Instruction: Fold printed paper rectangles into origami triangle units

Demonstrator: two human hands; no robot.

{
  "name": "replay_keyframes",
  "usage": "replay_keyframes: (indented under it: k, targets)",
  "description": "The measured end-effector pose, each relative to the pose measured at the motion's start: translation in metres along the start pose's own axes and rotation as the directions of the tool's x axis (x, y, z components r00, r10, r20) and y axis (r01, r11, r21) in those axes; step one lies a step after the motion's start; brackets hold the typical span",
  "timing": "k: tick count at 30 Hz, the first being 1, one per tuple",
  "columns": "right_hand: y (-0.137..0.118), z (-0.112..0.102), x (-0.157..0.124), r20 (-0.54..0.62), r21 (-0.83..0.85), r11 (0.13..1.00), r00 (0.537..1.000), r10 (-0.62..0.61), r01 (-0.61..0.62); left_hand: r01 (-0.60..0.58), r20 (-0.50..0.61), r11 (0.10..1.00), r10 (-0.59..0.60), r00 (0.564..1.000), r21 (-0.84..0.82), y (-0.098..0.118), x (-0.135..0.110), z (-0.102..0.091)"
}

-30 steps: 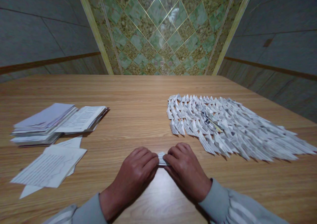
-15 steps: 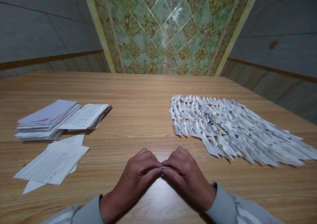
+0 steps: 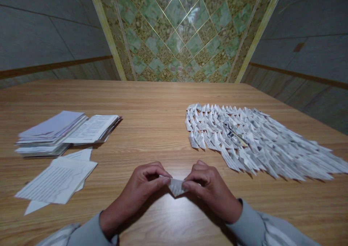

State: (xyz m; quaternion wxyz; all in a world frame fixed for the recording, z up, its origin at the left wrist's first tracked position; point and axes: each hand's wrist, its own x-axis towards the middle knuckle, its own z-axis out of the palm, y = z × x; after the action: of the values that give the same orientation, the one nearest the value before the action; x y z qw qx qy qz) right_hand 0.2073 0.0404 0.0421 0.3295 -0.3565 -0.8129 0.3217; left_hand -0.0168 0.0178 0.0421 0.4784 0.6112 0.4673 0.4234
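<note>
Near the front middle of the table, a small folded piece of paper (image 3: 176, 187) is held between both hands, its lower edge coming down to a point. My left hand (image 3: 148, 184) pinches its left end between thumb and forefinger. The right end is pinched the same way by my right hand (image 3: 207, 186). Fingers cover both ends of the paper. Off to the right lie many folded paper boats (image 3: 217, 123), set close together in rows.
At the left stand a thick stack of paper sheets (image 3: 51, 124) and a lower pile of printed pages (image 3: 92, 129) against it. Loose printed sheets (image 3: 57, 179) lie nearer me. The wooden table (image 3: 152, 108) runs back to a tiled wall (image 3: 176, 39).
My hands have moved apart, and the folded paper between them now shows its face and lower point. Before, only a thin edge of it showed between my fingertips.
</note>
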Motion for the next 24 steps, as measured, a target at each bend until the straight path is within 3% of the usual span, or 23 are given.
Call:
replay_keyframes:
  k: [6,12,16,18,22,24]
  targets:
    - [-0.001,-0.011,0.003,0.050,0.114,0.992,0.998,0.039,-0.045,0.070,-0.044,0.997,-0.071,0.996,-0.024,0.000,0.001,-0.003]
    - [0.002,-0.031,0.002,0.100,0.078,0.995,0.993,0.058,-0.066,0.058,-0.091,0.998,-0.060,0.994,-0.023,-0.002,0.003,-0.007]
    - [0.009,-0.040,0.002,0.007,0.049,0.991,0.992,0.124,-0.124,0.044,-0.167,0.999,-0.044,0.985,-0.005,-0.002,0.002,-0.009]
    - [0.007,-0.037,0.002,-0.032,0.070,0.990,0.991,0.128,-0.126,0.019,-0.113,0.999,-0.015,0.993,0.036,0.001,0.000,-0.006]
    - [-0.007,-0.014,0.000,0.133,0.050,0.995,0.988,0.074,-0.082,-0.103,0.087,0.979,0.089,0.992,0.174,0.004,-0.004,0.005]
    - [-0.012,-0.001,-0.002,0.160,-0.026,0.996,0.983,0.093,-0.090,-0.147,0.109,0.966,0.127,0.986,0.214,0.003,-0.006,0.008]
